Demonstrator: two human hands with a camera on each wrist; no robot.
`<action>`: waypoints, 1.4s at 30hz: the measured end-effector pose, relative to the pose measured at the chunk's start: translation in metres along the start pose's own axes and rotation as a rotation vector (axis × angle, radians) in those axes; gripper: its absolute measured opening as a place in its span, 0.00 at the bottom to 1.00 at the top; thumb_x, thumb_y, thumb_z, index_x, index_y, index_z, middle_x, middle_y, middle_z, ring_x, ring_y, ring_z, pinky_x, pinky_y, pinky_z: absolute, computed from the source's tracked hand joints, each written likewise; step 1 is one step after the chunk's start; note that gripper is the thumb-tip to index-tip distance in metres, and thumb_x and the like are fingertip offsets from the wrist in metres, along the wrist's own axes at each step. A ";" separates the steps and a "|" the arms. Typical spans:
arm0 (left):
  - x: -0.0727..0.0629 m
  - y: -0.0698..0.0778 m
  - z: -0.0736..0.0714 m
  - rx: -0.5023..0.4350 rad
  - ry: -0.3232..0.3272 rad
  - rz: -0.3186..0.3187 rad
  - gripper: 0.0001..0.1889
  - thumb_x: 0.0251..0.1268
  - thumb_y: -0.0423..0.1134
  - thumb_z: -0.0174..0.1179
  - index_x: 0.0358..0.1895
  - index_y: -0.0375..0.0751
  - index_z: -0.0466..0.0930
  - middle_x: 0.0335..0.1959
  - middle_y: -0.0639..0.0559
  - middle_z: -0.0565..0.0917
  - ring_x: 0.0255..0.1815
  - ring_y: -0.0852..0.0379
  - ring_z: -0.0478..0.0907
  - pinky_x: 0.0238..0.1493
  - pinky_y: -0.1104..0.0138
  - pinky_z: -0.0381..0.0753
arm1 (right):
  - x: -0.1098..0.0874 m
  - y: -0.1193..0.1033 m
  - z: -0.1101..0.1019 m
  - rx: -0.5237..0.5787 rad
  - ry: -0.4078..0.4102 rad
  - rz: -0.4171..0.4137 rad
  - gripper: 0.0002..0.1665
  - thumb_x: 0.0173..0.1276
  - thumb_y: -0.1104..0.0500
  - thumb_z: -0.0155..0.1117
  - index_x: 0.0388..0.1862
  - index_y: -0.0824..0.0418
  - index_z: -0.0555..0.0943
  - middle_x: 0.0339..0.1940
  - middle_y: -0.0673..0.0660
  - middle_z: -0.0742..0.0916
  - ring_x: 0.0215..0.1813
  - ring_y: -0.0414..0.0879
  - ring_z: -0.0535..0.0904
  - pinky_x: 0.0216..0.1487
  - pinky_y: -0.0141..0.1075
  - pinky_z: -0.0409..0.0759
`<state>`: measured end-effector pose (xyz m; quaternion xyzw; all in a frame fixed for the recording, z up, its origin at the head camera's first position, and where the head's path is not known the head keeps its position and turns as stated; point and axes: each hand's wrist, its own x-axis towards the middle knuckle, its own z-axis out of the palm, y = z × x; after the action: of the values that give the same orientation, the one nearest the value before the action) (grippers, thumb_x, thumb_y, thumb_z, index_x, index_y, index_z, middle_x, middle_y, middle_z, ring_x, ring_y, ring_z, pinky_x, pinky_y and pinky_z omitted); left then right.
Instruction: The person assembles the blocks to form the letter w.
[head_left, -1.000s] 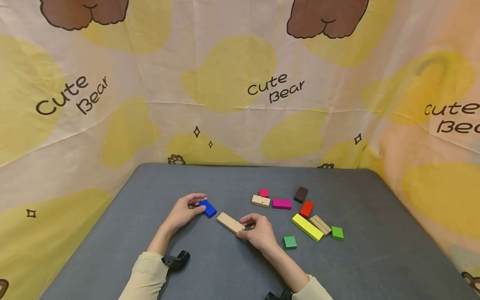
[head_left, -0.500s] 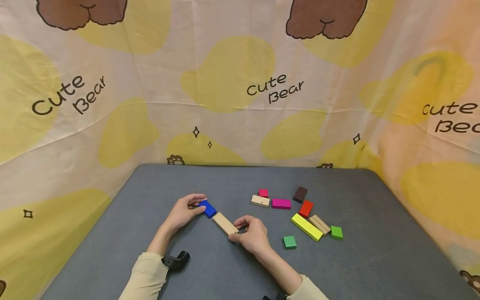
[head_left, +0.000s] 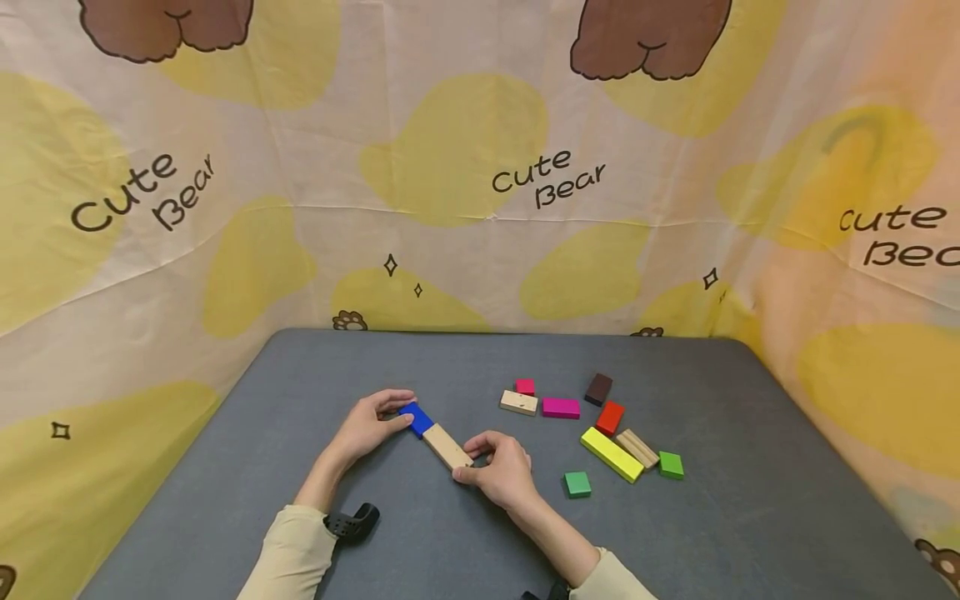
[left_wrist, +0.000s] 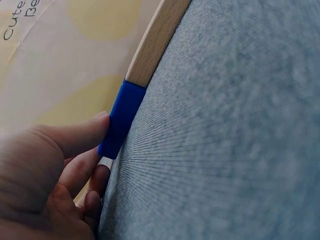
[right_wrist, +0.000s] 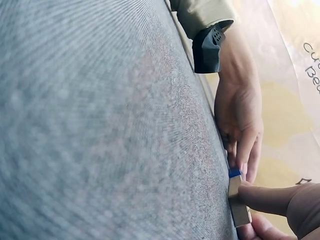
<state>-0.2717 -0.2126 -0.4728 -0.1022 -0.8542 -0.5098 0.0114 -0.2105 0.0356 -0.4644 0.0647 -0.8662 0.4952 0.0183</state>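
Observation:
A blue block (head_left: 417,418) and a plain wooden block (head_left: 447,447) lie end to end on the grey table, forming one slanted line. My left hand (head_left: 372,423) pinches the blue block at its far end, thumb on the near side. In the left wrist view the blue block (left_wrist: 122,120) meets the end of the wooden block (left_wrist: 156,45). The near end of the wooden block is pinched by my right hand (head_left: 501,468). From the right wrist, the thumb (right_wrist: 265,196) lies against that wooden block (right_wrist: 239,206), with the blue one just past it.
Right of my hands lie loose blocks: green (head_left: 577,484), yellow (head_left: 612,455), striped wooden (head_left: 637,448), light green (head_left: 671,465), red (head_left: 610,417), dark brown (head_left: 598,389), magenta (head_left: 561,407), speckled wooden (head_left: 519,402) and pink (head_left: 525,387). A printed cloth (head_left: 450,183) surrounds the table.
My right hand has slid the wooden block left until its end meets the blue block. The left hand has stayed nearly still, holding the blue block.

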 end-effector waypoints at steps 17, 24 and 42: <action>0.000 0.003 0.003 0.033 0.012 -0.032 0.21 0.67 0.39 0.65 0.62 0.41 0.78 0.55 0.49 0.83 0.61 0.48 0.75 0.63 0.47 0.65 | 0.001 0.002 -0.001 0.039 -0.038 0.040 0.19 0.43 0.60 0.86 0.33 0.56 0.85 0.30 0.48 0.83 0.33 0.45 0.70 0.45 0.48 0.57; -0.002 0.004 0.004 0.037 0.020 -0.043 0.21 0.67 0.39 0.65 0.62 0.42 0.78 0.56 0.48 0.82 0.61 0.47 0.74 0.63 0.47 0.65 | 0.000 0.002 -0.001 0.048 -0.044 0.054 0.19 0.43 0.60 0.86 0.33 0.55 0.85 0.30 0.47 0.83 0.35 0.45 0.70 0.45 0.48 0.57; -0.001 0.003 0.005 0.050 0.022 -0.051 0.21 0.68 0.40 0.65 0.63 0.42 0.78 0.57 0.47 0.82 0.63 0.45 0.73 0.64 0.45 0.64 | 0.000 0.002 -0.002 0.068 -0.049 0.052 0.19 0.44 0.61 0.85 0.34 0.56 0.84 0.29 0.47 0.83 0.36 0.46 0.70 0.44 0.47 0.56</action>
<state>-0.2702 -0.2068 -0.4725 -0.0744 -0.8689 -0.4893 0.0104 -0.2111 0.0387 -0.4649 0.0548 -0.8504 0.5229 -0.0181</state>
